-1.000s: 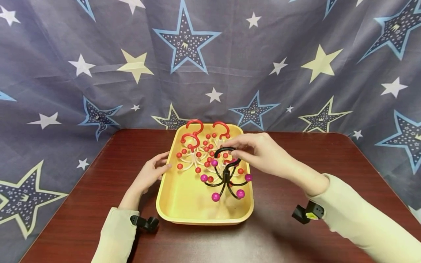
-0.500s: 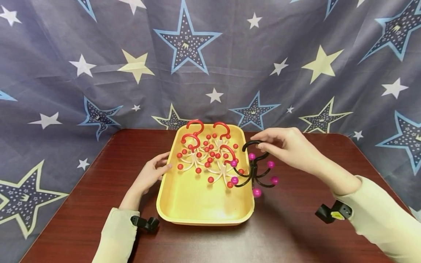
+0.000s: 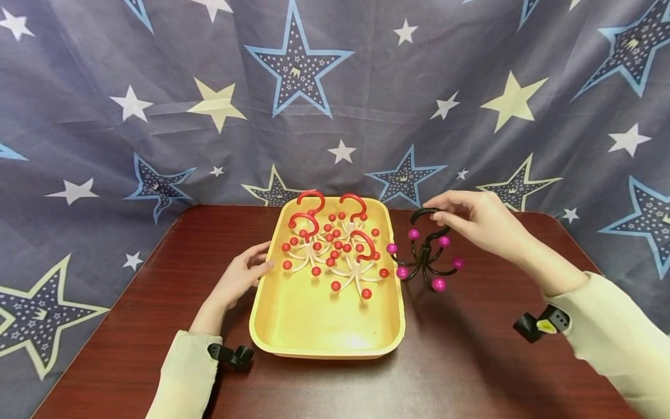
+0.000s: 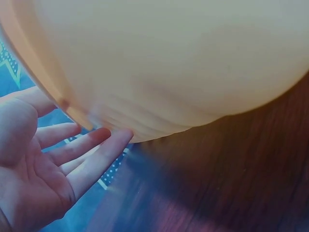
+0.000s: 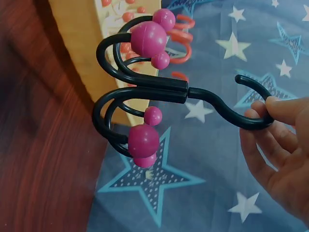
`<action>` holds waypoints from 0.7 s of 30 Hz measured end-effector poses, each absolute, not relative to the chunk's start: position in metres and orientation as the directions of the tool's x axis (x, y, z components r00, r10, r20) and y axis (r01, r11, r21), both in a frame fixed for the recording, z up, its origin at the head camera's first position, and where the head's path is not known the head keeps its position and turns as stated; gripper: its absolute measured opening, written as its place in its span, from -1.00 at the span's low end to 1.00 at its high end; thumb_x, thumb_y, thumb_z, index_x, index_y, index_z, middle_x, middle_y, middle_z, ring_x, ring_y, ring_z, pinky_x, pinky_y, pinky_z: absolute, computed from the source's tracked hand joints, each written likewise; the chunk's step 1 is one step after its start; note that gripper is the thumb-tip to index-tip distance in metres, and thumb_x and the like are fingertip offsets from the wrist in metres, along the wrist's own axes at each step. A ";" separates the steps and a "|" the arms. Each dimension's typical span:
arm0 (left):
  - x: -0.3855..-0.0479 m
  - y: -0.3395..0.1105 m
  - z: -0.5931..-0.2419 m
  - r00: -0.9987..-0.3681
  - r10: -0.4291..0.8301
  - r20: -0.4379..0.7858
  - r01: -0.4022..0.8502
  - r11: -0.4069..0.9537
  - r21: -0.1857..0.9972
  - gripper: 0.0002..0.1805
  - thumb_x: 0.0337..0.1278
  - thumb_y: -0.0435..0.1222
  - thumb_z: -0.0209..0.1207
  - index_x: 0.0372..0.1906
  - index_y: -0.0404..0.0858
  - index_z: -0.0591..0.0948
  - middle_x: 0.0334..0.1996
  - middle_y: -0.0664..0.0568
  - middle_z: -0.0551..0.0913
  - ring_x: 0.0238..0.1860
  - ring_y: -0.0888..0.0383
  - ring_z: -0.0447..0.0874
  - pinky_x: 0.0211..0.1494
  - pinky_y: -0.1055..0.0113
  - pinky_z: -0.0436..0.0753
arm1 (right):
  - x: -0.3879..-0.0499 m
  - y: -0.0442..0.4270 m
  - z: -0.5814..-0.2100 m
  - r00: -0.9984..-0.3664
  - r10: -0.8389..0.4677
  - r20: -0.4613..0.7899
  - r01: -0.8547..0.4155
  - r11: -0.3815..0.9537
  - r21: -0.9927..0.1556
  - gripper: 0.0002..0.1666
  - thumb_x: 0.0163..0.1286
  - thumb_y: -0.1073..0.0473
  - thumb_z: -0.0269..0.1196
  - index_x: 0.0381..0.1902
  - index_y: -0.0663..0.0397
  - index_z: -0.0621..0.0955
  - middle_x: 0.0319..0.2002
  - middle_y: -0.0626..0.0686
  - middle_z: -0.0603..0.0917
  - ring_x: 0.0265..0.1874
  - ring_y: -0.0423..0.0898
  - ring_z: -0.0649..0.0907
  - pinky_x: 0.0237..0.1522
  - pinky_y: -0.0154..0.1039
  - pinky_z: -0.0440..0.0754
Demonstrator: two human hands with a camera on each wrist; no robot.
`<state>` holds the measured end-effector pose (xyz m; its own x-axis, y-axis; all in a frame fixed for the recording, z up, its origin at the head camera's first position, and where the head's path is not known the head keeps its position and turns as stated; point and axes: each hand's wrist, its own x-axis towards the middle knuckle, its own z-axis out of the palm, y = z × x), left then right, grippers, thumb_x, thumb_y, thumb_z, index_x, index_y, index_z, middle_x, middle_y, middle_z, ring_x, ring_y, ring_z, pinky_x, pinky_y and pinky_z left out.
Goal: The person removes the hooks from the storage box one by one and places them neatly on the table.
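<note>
My right hand (image 3: 484, 221) pinches the curved top of a black multi-arm hanging hook (image 3: 426, 254) between thumb and fingers. Upright in the head view, this hook has several curved arms ending in magenta balls (image 5: 148, 39) and hangs just right of the yellow tray (image 3: 324, 326). My left hand (image 3: 239, 276) holds the tray's left side. Its thumb lies at the rim and its fairly straight fingers (image 4: 94, 166) touch the outer wall. Inside the tray stand several white hooks (image 3: 357, 273) with red curved tops and red balls, crowded toward its far half.
The tray stands on a dark reddish-brown table (image 3: 157, 291). A grey curtain (image 3: 335, 87) with star patterns hangs behind the table's far edge. Small black wrist cameras (image 3: 230, 355) sit on both cream sleeves.
My right hand has carried the black hook from over the tray rightward past its rim, then slightly farther away. The red-topped hooks stay in place, and my left hand has not moved.
</note>
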<state>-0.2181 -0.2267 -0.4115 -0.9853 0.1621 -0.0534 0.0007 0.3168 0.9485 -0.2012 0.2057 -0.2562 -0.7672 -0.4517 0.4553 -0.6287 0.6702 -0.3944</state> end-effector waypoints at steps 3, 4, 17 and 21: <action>-0.218 -0.227 -0.411 -0.983 0.173 -0.059 -0.001 0.317 0.948 -0.34 0.27 -0.24 0.10 0.42 -0.24 0.16 0.19 -0.37 0.41 -0.11 -0.06 0.65 -0.30 0.21 0.71 | -0.209 0.211 -0.260 -0.803 -0.411 0.433 -0.579 0.711 -0.398 -0.78 0.25 0.25 0.27 -0.14 -0.07 0.68 -0.45 -0.11 0.73 -0.50 -0.27 0.66 -0.43 -0.53 0.46; -0.218 -0.227 -0.411 -0.982 0.177 -0.060 -0.001 0.317 0.948 -0.33 0.27 -0.24 0.10 0.42 -0.24 0.15 0.19 -0.38 0.41 -0.11 -0.06 0.65 -0.29 0.21 0.71 | -0.212 0.212 -0.261 -0.814 -0.398 0.423 -0.562 0.722 -0.403 -0.78 0.26 0.25 0.27 -0.14 -0.06 0.68 -0.44 -0.10 0.74 -0.47 -0.24 0.68 -0.42 -0.53 0.47; -0.215 -0.230 -0.411 -0.976 0.206 -0.065 -0.003 0.287 0.958 -0.29 0.27 -0.23 0.10 0.44 -0.20 0.10 0.20 -0.39 0.37 -0.08 -0.09 0.64 -0.24 0.21 0.70 | -0.243 0.226 -0.278 -0.865 -0.331 0.377 -0.478 0.772 -0.419 -0.78 0.27 0.23 0.25 -0.11 0.00 0.67 -0.40 0.02 0.73 -0.37 -0.07 0.71 -0.37 -0.42 0.49; -0.215 -0.230 -0.411 -0.976 0.210 -0.060 0.001 0.279 0.960 -0.30 0.27 -0.23 0.11 0.44 -0.21 0.11 0.20 -0.39 0.37 -0.10 -0.05 0.65 -0.25 0.22 0.70 | -0.254 0.228 -0.285 -0.886 -0.298 0.355 -0.437 0.793 -0.424 -0.77 0.25 0.25 0.27 -0.11 0.01 0.67 -0.38 0.03 0.72 -0.34 -0.05 0.71 -0.32 -0.28 0.50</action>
